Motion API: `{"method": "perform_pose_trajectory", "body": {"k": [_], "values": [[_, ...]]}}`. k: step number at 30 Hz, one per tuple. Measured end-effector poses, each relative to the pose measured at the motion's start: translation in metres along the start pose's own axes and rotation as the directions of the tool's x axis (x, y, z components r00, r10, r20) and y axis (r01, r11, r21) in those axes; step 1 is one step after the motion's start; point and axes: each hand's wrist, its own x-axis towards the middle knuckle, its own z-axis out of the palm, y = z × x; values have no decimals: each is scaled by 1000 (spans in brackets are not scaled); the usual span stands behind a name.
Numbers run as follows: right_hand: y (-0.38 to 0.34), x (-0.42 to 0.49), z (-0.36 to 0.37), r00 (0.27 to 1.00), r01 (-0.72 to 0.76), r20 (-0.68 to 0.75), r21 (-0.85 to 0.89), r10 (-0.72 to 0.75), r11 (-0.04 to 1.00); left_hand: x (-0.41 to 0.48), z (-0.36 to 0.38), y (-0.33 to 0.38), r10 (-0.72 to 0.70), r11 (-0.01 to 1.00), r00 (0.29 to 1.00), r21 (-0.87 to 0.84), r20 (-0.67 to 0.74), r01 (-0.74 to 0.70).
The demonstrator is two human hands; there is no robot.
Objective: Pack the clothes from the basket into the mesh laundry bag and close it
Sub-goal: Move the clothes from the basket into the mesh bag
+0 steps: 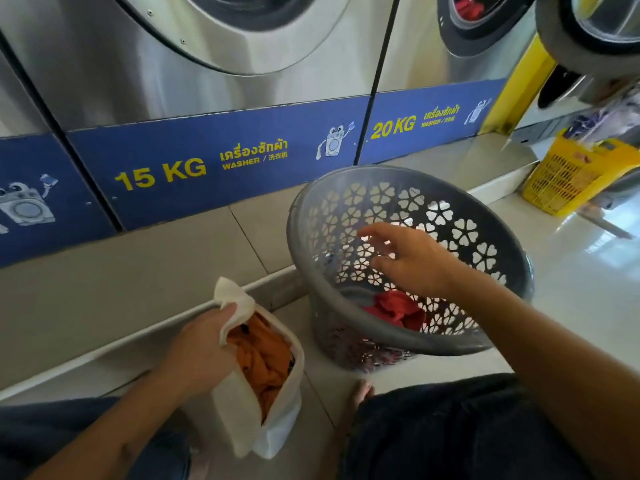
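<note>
Reaching hand: the right hand point(412, 261) hangs over the grey basket point(408, 346), middle right of the frame, fingers spread, holding nothing.
Bag hand: the left hand point(204, 344) pinches the white bag point(242, 420) by its rim, lower left.
In the bag: orange clothes point(263, 355).
In the basket: a red cloth point(394, 308), low down. It looks soft, light and floppy, so grab a bunch in the middle.
</note>
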Motion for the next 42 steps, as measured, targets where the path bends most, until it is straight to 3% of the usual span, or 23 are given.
{"method": "perform_pose_trajectory", "body": {"k": [4,7,11,13,18,23,27,32,39,42], "values": [[49,29,25,925,-96,315,-348,213,933,8,3,12,7,1000,1000,-23,13,-6],[71,53,48,857,-38,406,-566,319,823,18,4,21,36,999,999,-31,22,-36],[88,89,76,759,39,481,-707,440,706,34,8,27,37,998,999,-53,7,-36],[91,104,89,710,113,538,-723,453,682,42,11,26,5,998,1000,-60,10,-5],[105,122,137,573,220,712,-610,406,761,60,22,27,-30,999,999,16,23,29],[156,117,208,528,415,779,-583,337,698,67,34,20,-21,999,999,47,49,18],[146,106,192,629,493,747,-598,216,632,68,32,13,-26,998,998,54,63,22],[139,103,160,640,598,754,-609,148,521,65,26,16,-8,996,994,87,110,-1],[92,89,91,874,415,485,-706,-35,573,57,1,19,-64,994,997,-80,53,68],[50,65,55,951,260,305,-680,-58,686,47,-6,20,-62,993,998,-103,24,64]]}}
